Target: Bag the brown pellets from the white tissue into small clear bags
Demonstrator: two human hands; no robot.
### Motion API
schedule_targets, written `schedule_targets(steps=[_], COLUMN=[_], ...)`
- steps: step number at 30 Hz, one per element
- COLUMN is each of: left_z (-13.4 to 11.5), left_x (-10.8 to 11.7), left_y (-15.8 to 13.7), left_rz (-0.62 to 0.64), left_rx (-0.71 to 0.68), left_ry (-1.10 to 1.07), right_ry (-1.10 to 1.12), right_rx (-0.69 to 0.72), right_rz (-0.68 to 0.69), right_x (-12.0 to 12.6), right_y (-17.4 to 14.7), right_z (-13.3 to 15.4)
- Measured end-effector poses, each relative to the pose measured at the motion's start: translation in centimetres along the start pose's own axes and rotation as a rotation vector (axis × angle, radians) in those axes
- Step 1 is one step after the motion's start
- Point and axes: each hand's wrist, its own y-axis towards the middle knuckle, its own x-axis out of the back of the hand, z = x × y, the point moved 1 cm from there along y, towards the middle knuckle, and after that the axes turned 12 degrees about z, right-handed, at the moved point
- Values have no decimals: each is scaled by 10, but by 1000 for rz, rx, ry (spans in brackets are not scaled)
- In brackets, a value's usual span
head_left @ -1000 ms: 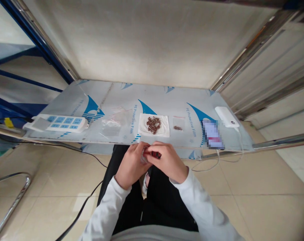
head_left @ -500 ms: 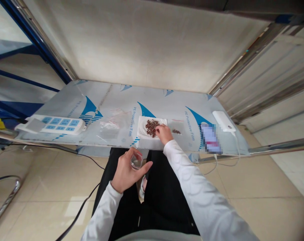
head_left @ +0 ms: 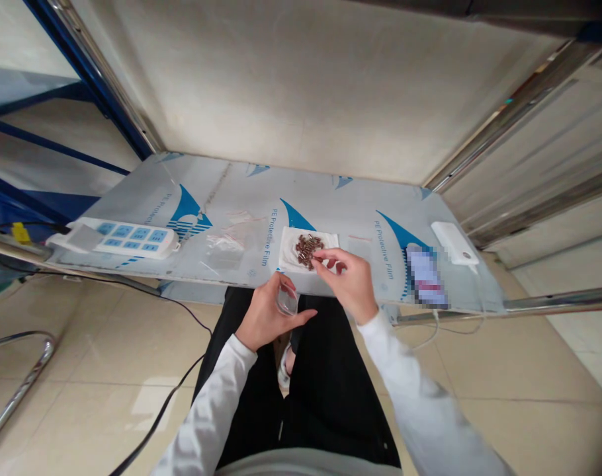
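While the tips of the right hand's (head_left: 350, 277) thumb and forefinger meet, or nearly meet, at the near right edge of the pile of brown pieces (head_left: 305, 248), its other fingers curl loosely behind; whether a piece is pinched between those tips cannot be told, as they cover the spot. The left hand (head_left: 268, 316) is closed around a small clear container (head_left: 287, 299), its fingers curved about the far side and its thumb standing apart, pointing to the right. Whether this is a bag or a cup is hard to make out.

The pile lies to the left of the right hand and slightly beyond it, right at its fingertips, so the right hand is clearly the nearer one. From the left hand, the pile is farther forward and to the right, while the container hangs just short of the front edge of the surface (head_left: 365, 208). The pieces look like short rods, with their long axes pointing every which way.

Under the pile is a white sheet (head_left: 287, 241). Farther right, a clear bag (head_left: 359, 246) is partly hidden by the right hand; well to the left lie more clear bags (head_left: 226, 239).
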Motion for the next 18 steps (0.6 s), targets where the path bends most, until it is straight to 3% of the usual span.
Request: schedule_targets(steps=[4,10,14,16,18], left_z=[-8,-16,-13,-10,-7], left_x=[-1,-7,-7,-5,-4], left_y=[6,7,4,3,1], left_rz=[-21,-25,-98,-141,-158], left_rx=[-47,-64,-27,6,29], left_ry=[-47,-26,-11,1,7], right_ry=[91,-142,39,73,-67], right_rx=[125,184,220,96,-47], right_rz=[141,326,318,193,142], right_x=[10,10,9,2,-12], right_y=[-35,-35,-18,-1,18], right_z=[43,54,27,-5,-39])
